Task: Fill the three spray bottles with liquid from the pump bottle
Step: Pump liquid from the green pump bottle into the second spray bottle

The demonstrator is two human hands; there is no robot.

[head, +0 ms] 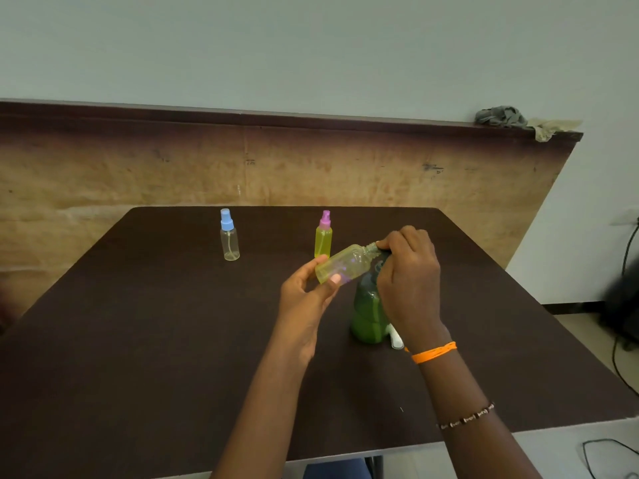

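Note:
My left hand (307, 292) holds an uncapped, see-through yellow spray bottle (342, 266) tilted on its side, its threaded neck pointing right. The neck meets the dark pump head of a green pump bottle (368, 316) that stands on the dark table (173, 340). My right hand (408, 271) rests over that pump head and covers it. A white spray cap (397, 338) lies on the table just right of the pump bottle's base. Farther back stand a clear bottle with a blue spray cap (229, 236) and a yellow bottle with a pink spray cap (323, 236).
A worn wooden panel (242, 167) rises behind the table, with rags (501, 117) on its top edge at the right. Cables (619, 347) and a dark object lie on the floor to the right of the table.

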